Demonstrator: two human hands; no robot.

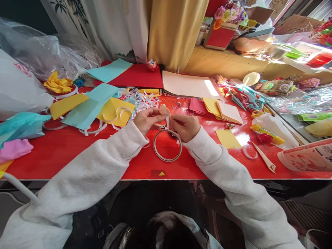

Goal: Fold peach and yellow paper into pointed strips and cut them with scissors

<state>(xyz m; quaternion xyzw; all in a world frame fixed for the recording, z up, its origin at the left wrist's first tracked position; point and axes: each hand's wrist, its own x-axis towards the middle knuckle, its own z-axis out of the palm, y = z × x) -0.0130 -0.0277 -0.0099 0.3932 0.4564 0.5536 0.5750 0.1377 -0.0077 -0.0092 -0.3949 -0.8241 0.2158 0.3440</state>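
Observation:
In front of me, over the red table (140, 162), my left hand (146, 121) is closed in a pinch on a small folded piece of peach paper (165, 110). The fingers of my right hand (187, 128) are pinched together against the same piece. A narrow white strip (167, 122) hangs down between the two hands, seemingly touching the paper; which fingers grip it I cannot tell. Just below lies a roll of tape (155, 147), a thin ring near my right wrist. Scissors (161, 126), partly hidden, show behind my fingers.
Blue sheets (90, 103) and yellow paper (118, 110) lie to the left among white paper shreds (147, 101). On the right are a yellow square (228, 139), a glue stick (267, 134), a rolled paper cone (264, 158) and a large paper cup (306, 155). Peach sheets (189, 84) lie behind.

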